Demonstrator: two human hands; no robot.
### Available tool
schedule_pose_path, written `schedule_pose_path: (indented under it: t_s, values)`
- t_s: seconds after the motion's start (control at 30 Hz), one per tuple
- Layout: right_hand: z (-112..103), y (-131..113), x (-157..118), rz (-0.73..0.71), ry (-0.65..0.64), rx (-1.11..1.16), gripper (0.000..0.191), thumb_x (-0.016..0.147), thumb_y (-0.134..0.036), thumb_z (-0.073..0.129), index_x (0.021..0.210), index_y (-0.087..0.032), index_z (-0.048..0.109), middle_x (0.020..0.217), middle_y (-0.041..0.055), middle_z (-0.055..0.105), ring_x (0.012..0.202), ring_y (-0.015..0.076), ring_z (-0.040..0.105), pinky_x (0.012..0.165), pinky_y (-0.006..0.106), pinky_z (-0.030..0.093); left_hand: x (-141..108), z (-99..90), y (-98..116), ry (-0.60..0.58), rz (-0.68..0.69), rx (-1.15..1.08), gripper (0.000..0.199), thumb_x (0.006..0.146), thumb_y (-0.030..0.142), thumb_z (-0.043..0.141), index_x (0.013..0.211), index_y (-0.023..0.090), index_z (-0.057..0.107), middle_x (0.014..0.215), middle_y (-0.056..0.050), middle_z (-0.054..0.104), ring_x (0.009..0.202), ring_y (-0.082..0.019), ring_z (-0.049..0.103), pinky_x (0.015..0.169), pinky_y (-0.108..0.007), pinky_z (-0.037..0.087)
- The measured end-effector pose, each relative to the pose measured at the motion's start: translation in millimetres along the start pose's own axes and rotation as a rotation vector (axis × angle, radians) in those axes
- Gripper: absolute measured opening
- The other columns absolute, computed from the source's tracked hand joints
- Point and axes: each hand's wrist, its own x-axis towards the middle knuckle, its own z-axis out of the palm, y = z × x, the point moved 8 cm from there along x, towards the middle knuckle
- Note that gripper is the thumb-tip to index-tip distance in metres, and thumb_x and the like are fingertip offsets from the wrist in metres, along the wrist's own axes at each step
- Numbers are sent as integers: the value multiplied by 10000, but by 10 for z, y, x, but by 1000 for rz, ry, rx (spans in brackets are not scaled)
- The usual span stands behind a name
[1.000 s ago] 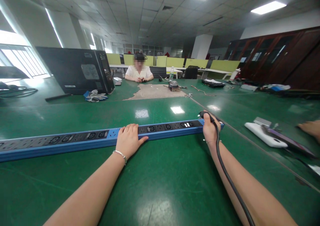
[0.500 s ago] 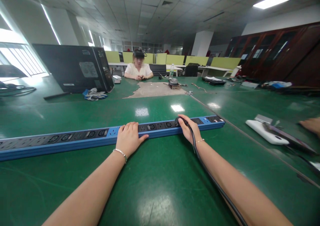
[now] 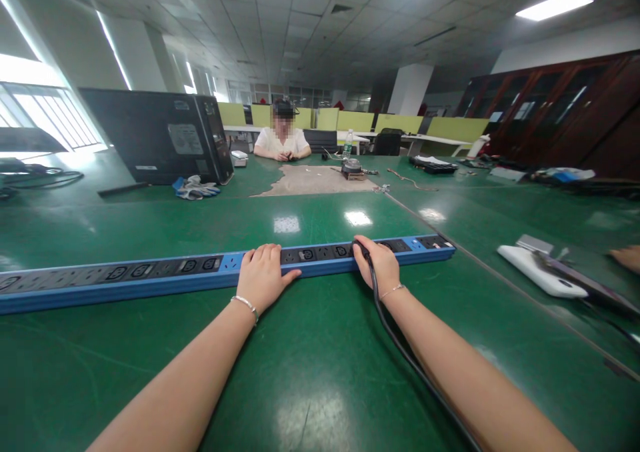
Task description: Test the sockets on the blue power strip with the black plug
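A long blue power strip with black sockets lies across the green table. My left hand rests over the strip near its middle, fingers wrapped across the top and thumb along the front edge. Farther right, my right hand closes around a black plug at the strip's sockets. Its cable runs down under my right forearm towards me. My fingers partly cover the plug, so I cannot tell how deep it sits.
A black computer case stands at the back left, with gloves beside it. Opposite me sits a person. A white device lies to the right, and another hand shows at the right edge.
My right hand has turned slightly over the plug, and the cable now hangs nearer the palm's left side. My left hand stays on the strip. The whole view has shifted slightly.
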Motion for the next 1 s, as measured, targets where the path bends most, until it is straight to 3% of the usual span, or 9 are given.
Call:
schedule_pose_path:
  t_s: [0.23,0.53,0.6,0.7,0.77,0.87,1.0]
  values:
    - [76,17,-66,-52,26,-61,323,873,-328,409,1105,-209,601,1062,60,671,943,198,626,931,350,393,-3,-9,-9,3,-9,-11,597,761,570,496,1151,117,500,1168,-159,580,1123,-285,492,957,-435,336]
    - [137,93,-70,17,28,71,333,876,-373,393,1093,-226,599,1044,37,678,921,189,628,969,378,370,-6,-15,-13,3,-1,-25,576,770,551,496,1165,133,499,1184,-152,575,1135,-282,487,968,-435,331]
    - [35,99,-21,65,70,152,344,873,-402,391,1076,-231,609,1038,38,678,922,188,627,937,355,404,-8,-13,-17,5,-4,-30,576,764,548,510,1162,133,501,1178,-154,577,1134,-285,487,964,-436,334]
    - [-262,111,43,168,292,295,394,882,-438,354,1109,-217,589,1109,54,646,987,186,604,893,320,442,-9,-6,-21,6,-5,-44,575,754,551,524,1156,140,506,1166,-152,581,1127,-289,491,956,-439,339]
    - [-368,52,69,180,359,363,409,886,-441,343,1116,-203,583,1126,61,634,1001,186,597,888,314,447,-8,-7,-22,11,-3,-50,580,752,554,527,1154,136,505,1166,-153,580,1125,-289,491,956,-438,337]
    - [-272,-123,84,156,250,446,368,859,-436,416,1075,-212,613,1083,45,655,968,186,612,867,305,464,-9,-10,-24,19,-5,-53,588,752,556,528,1151,125,501,1169,-155,577,1124,-289,489,958,-433,333]
    - [44,-461,47,136,66,556,314,834,-402,474,1031,-225,643,1033,29,679,937,184,629,860,302,478,-16,-12,-23,27,-7,-64,593,743,551,542,1153,125,495,1161,-156,581,1118,-288,492,953,-431,334]
